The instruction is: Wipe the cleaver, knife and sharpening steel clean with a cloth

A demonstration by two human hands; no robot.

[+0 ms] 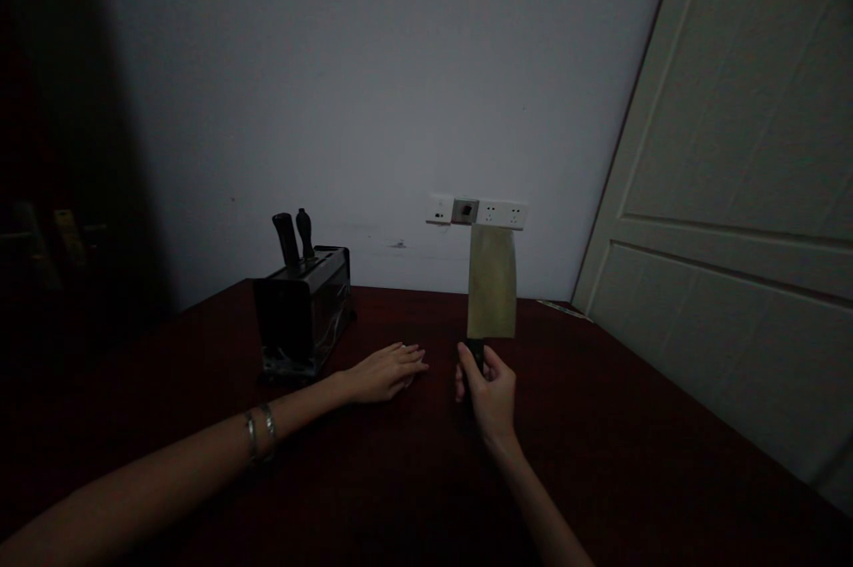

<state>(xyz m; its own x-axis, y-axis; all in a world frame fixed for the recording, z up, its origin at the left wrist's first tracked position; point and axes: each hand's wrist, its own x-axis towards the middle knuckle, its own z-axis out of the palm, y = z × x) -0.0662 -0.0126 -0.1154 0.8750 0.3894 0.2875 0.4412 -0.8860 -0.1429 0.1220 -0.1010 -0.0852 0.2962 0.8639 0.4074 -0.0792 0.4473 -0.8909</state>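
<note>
A cleaver [492,283] stands upright in my right hand [491,385], its broad pale blade pointing up and its dark handle wrapped by my fingers. The lower part of the handle is hidden by the hand. My left hand [386,371] lies palm down on the dark red table [400,478], fingers stretched out, to the left of the cleaver. Left of that hand is a knife block [303,314] with a dark, shiny body. Two black-handled tools [286,238] stick up out of its top; what is below their handles is hidden.
Behind the table rises a pale wall with a row of sockets and switches [476,211]. A white panelled door [726,220] stands along the right side. A thin flat strip [563,310] lies at the table's far right edge. The left side is very dark.
</note>
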